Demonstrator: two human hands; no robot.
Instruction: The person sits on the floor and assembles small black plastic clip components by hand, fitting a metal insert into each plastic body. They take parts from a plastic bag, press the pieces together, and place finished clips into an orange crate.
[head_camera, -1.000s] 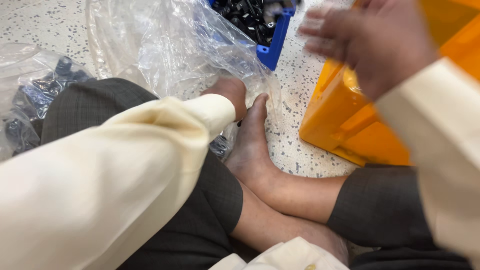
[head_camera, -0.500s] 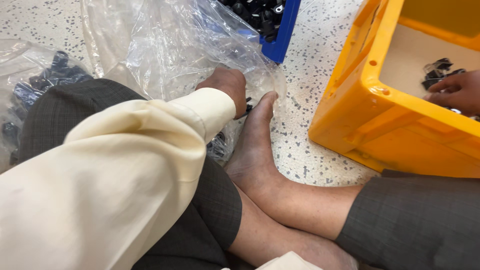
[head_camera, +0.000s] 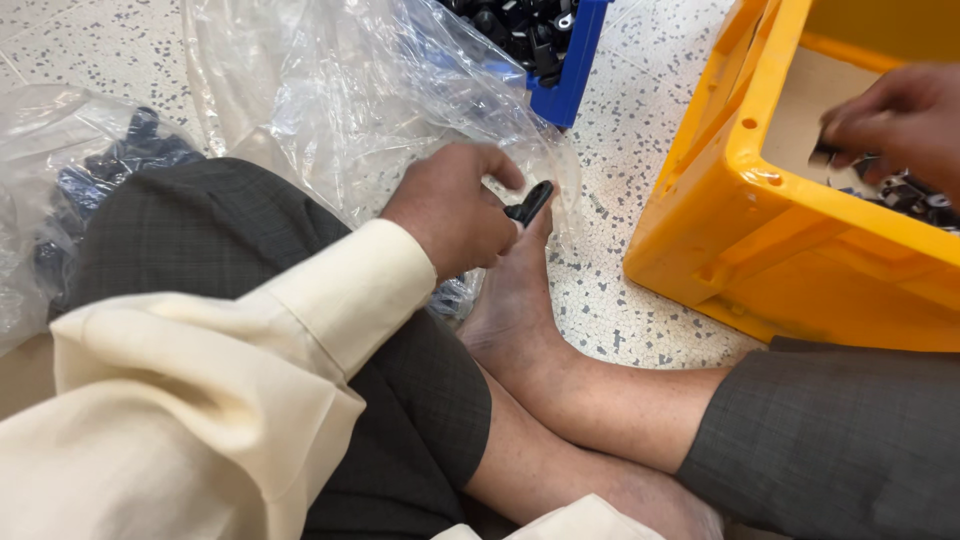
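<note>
The speckled terrazzo floor fills the view, and the person sits on it cross-legged, bare feet tucked in front. To the right stands a big yellow plastic crate; just beside the left knee sprawls a crumpled clear plastic bag, and a blue bin of black parts sits at the top edge. The left hand hovers over the foot, fingers clamped on a small black plastic part that pokes out past the thumb. The right hand is down inside the crate, fingertips pinched on a dark piece among loose black parts.
</note>
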